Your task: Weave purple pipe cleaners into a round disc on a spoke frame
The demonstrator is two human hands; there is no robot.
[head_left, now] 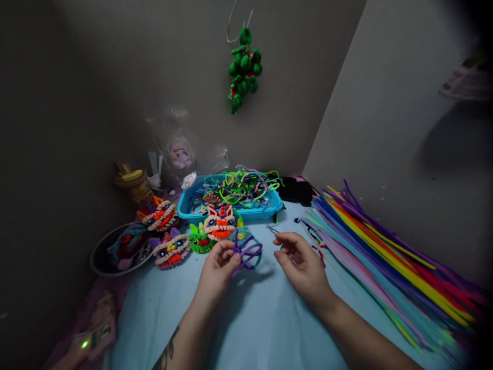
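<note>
Near the middle of the table, my left hand (223,263) pinches a looped piece of purple and teal pipe cleaners (250,252) between thumb and fingers. The loops stick out to the right of my fingertips. To the right of this piece, apart from it, my right hand (298,259) has its fingers curled. A thin metal tool (273,230) shows at its index fingertip; most of it is hidden by the hand. Just behind my left hand sit a white and orange lion head (219,223) and a green figure (200,239).
A blue basket (246,213) of tangled pipe cleaners stands at the back. Long coloured pipe cleaners (385,252) lie along the right. At the left are two more lion heads, a metal bowl (115,267) and a phone-like device (102,329). A green bundle (244,69) hangs above.
</note>
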